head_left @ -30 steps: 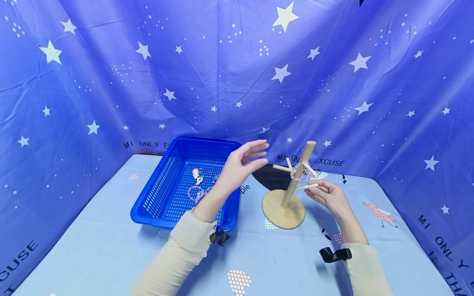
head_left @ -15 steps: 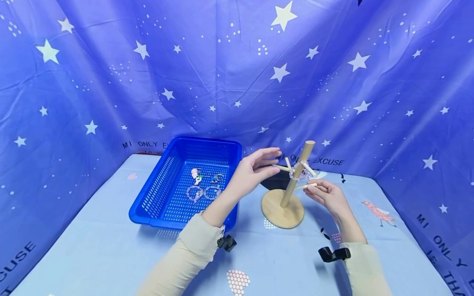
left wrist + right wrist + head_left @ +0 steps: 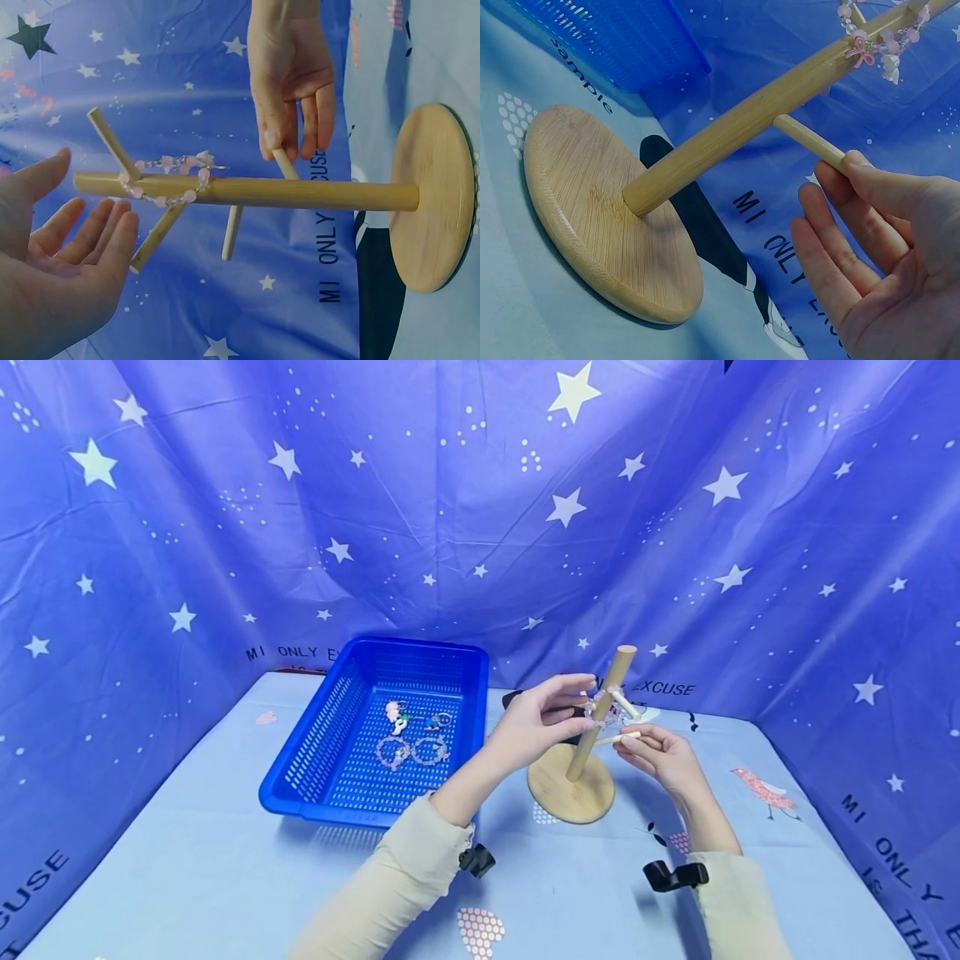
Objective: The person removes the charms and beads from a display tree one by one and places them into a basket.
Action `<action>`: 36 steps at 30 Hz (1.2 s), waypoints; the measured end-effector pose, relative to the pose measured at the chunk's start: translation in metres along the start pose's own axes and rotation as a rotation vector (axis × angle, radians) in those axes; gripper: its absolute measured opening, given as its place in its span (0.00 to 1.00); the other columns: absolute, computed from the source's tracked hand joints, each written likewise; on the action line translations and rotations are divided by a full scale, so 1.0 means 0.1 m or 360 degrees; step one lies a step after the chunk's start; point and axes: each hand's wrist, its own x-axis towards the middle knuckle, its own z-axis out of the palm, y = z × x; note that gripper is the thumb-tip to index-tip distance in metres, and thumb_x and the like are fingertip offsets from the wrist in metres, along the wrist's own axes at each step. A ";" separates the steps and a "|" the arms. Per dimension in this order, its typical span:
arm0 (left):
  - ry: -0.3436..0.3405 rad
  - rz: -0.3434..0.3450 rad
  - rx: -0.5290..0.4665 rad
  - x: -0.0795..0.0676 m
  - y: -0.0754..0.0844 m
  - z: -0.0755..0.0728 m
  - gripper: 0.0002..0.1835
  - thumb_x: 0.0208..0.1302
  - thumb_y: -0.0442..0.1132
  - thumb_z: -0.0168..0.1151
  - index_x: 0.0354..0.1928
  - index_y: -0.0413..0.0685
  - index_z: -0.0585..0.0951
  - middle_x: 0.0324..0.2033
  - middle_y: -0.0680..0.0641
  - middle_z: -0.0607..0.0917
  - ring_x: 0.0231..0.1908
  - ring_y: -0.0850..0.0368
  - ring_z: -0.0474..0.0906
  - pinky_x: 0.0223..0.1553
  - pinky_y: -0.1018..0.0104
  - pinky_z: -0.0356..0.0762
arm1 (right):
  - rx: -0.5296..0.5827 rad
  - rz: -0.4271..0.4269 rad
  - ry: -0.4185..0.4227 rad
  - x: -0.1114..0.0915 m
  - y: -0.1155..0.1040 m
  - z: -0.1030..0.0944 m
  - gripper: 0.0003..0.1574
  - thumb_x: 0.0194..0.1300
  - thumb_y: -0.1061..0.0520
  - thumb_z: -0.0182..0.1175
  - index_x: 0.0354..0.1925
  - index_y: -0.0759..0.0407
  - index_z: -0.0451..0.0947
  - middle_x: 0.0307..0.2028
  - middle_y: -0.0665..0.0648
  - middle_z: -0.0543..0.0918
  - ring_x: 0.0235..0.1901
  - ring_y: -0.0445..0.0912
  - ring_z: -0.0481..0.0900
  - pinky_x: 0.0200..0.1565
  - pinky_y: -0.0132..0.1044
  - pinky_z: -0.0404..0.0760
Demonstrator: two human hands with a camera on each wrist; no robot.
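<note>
A wooden stand (image 3: 585, 760) with a round base and several short pegs stands upright on the table. A pink and clear beaded bracelet (image 3: 160, 201) hangs around its upper post, over a peg; a small pink bow and white charm dangle from it in the right wrist view. My right hand (image 3: 900, 232) pinches the end of a lower peg (image 3: 810, 142) between thumb and fingertip, other fingers loosely bent. My left hand (image 3: 82, 247) is beside the upper post, fingers spread and nothing between them, fingertips close to the bracelet. In the head view it overlaps the left-hand pegs.
A blue perforated basket (image 3: 420, 644) stands left of the stand. Inside lie two beaded bracelets, a pink and white charm (image 3: 393, 710) and a keyring (image 3: 445, 719). A starry blue cloth (image 3: 450, 510) rises behind the table.
My left hand has moved right and slightly down, from above the basket's right side to the stand's upper pegs. The right hand keeps its pinch on the lower peg.
</note>
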 end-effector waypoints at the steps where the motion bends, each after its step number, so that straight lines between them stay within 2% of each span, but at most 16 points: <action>1: -0.0013 -0.0009 0.0035 0.00 -0.01 0.01 0.29 0.66 0.35 0.66 0.69 0.50 0.72 0.66 0.47 0.77 0.65 0.51 0.76 0.63 0.71 0.75 | 0.0004 -0.0007 -0.0004 0.00 0.00 0.00 0.07 0.69 0.60 0.61 0.41 0.48 0.83 0.36 0.44 0.89 0.40 0.35 0.87 0.49 0.27 0.84; 9: -0.0089 -0.0064 0.0187 0.02 0.01 0.08 0.33 0.65 0.37 0.68 0.71 0.55 0.69 0.68 0.49 0.74 0.68 0.53 0.71 0.68 0.70 0.70 | -0.0011 -0.0045 -0.0024 -0.01 0.01 0.01 0.07 0.70 0.60 0.61 0.42 0.49 0.82 0.36 0.43 0.89 0.41 0.35 0.87 0.49 0.27 0.84; 17: -0.0062 -0.0079 0.0268 0.05 0.01 0.13 0.35 0.64 0.37 0.68 0.72 0.53 0.67 0.68 0.48 0.75 0.69 0.56 0.70 0.69 0.70 0.69 | 0.0014 -0.0047 -0.0029 -0.02 -0.01 0.01 0.07 0.69 0.60 0.61 0.45 0.53 0.82 0.36 0.44 0.89 0.40 0.35 0.88 0.49 0.28 0.84; 24: -0.0020 -0.0069 0.0357 0.09 0.02 0.20 0.35 0.63 0.38 0.69 0.71 0.50 0.68 0.65 0.47 0.77 0.65 0.55 0.75 0.67 0.71 0.70 | -0.0005 -0.0054 -0.0026 -0.01 0.01 0.00 0.07 0.70 0.60 0.61 0.44 0.50 0.82 0.36 0.43 0.89 0.41 0.35 0.87 0.49 0.28 0.84; 31: -0.0035 -0.0149 0.0284 0.10 -0.03 0.26 0.33 0.64 0.37 0.68 0.70 0.51 0.68 0.62 0.45 0.79 0.62 0.51 0.78 0.65 0.67 0.74 | -0.0014 0.0003 0.0008 -0.01 0.01 0.01 0.07 0.69 0.58 0.62 0.46 0.52 0.81 0.36 0.43 0.89 0.41 0.35 0.87 0.50 0.28 0.84; 36: 0.0045 -0.0156 0.0152 0.10 -0.07 0.29 0.27 0.65 0.33 0.66 0.65 0.49 0.72 0.55 0.44 0.84 0.54 0.52 0.83 0.57 0.71 0.80 | -0.0024 -0.0019 -0.0002 -0.02 0.01 0.01 0.08 0.69 0.59 0.61 0.47 0.55 0.81 0.37 0.43 0.89 0.41 0.35 0.87 0.50 0.28 0.84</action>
